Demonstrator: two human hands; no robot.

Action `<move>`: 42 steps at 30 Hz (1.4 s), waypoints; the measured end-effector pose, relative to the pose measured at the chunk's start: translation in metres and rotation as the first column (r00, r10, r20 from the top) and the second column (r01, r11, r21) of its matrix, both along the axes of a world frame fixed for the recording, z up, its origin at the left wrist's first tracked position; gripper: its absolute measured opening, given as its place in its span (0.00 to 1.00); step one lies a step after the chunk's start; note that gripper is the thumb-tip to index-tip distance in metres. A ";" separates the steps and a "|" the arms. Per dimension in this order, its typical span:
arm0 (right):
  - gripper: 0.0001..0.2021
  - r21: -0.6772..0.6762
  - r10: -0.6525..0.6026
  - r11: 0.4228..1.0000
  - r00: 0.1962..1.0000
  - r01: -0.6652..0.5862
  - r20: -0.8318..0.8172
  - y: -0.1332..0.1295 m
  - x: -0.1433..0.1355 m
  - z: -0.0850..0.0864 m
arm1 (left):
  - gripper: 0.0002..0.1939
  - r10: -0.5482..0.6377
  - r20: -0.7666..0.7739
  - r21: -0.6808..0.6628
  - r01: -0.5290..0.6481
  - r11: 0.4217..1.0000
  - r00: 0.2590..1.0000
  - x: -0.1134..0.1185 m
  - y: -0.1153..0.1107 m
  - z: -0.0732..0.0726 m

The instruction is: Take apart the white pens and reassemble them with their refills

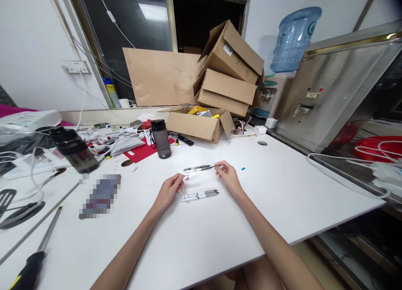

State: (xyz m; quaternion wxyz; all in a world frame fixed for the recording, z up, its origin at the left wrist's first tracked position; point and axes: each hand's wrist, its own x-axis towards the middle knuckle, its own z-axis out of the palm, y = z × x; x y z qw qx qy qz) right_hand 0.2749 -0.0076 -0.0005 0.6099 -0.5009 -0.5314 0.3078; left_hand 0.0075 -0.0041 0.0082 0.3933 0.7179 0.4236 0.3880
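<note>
On the white table (pixel 276 185), my left hand (pixel 170 191) is closed, its fingertips pinching a small whitish piece too small to name. My right hand (pixel 228 177) is closed too, thumb and fingers together at the right end of a thin dark pen part (pixel 208 168). Just beyond my hands a dark pen (pixel 193 169) lies flat, close to that thin part. Nearer to me, two clear and grey pens (pixel 199 196) lie side by side between my forearms. A small blue piece (pixel 243 169) is to the right of my right hand.
A dark bottle (pixel 161 140) and an open cardboard box (pixel 193 128) stand at the back. Another black bottle (pixel 75 151) is at the left among cables. A screwdriver (pixel 33 260) lies front left, near a blurred-out object (pixel 102 195). A metal cabinet (pixel 329 89) stands right.
</note>
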 end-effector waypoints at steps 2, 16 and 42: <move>0.09 0.001 0.001 1.000 1.000 -0.001 -0.005 0.000 0.001 -0.001 | 0.22 0.004 0.001 -0.004 -0.004 1.000 1.000 0.000 0.000 0.000; 0.10 -0.041 0.030 0.998 0.991 -0.036 -0.130 -0.002 0.001 0.008 | 0.21 0.017 0.012 -0.011 -0.017 1.000 1.000 0.000 -0.003 0.006; 0.20 -0.025 0.038 0.999 0.997 -0.040 -0.073 -0.008 0.002 0.013 | 0.22 -0.011 0.051 -0.011 0.011 1.000 0.999 0.003 -0.003 0.006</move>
